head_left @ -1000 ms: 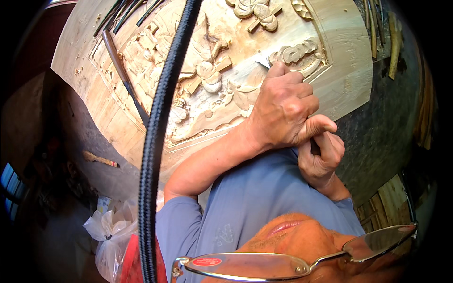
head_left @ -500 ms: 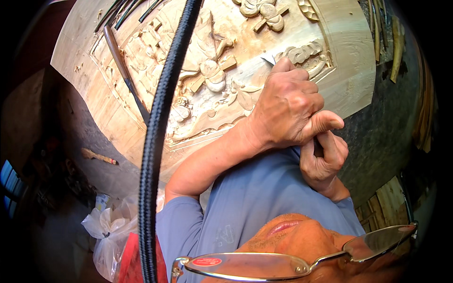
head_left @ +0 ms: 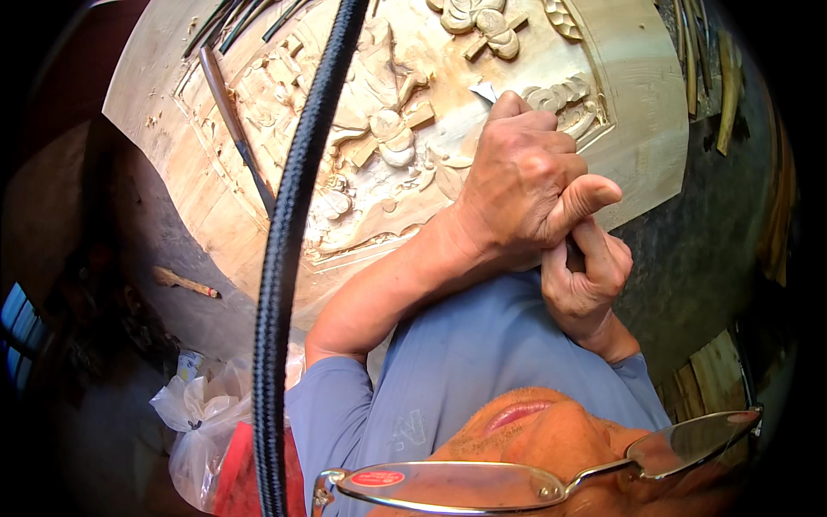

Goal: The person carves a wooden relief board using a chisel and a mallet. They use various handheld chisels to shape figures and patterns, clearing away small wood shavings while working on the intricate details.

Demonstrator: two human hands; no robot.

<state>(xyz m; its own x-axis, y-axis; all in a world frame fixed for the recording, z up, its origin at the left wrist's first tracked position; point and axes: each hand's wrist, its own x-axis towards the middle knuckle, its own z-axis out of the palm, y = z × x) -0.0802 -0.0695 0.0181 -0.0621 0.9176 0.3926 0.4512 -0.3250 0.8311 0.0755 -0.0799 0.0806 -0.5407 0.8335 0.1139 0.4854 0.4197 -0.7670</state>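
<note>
My left hand (head_left: 525, 177) is closed in a fist over the carved wooden panel (head_left: 642, 142), thumb sticking out to the right. A short metal blade (head_left: 485, 91) of a carving chisel comes out beyond its knuckles, close to the carved relief (head_left: 564, 96). The chisel's handle is hidden inside the fist. Just below and to the right, against the left hand's heel, my right hand (head_left: 590, 280) is closed with its fingers curled, apparently round the handle's lower end. A long chisel with a brown wooden handle (head_left: 221, 95) lies across the panel's left side.
Several more tools (head_left: 245, 21) lie at the panel's far left edge. A black braided cord (head_left: 297, 189) crosses the view. Wooden sticks (head_left: 729, 95) stand at the far right. At lower left are a short wooden handle (head_left: 185, 282) and a clear plastic bag (head_left: 196, 422).
The chisel blade has turned and shows a broader, brighter face. Both hands have shifted slightly left. The panel sits a little farther right in view at its left edge.
</note>
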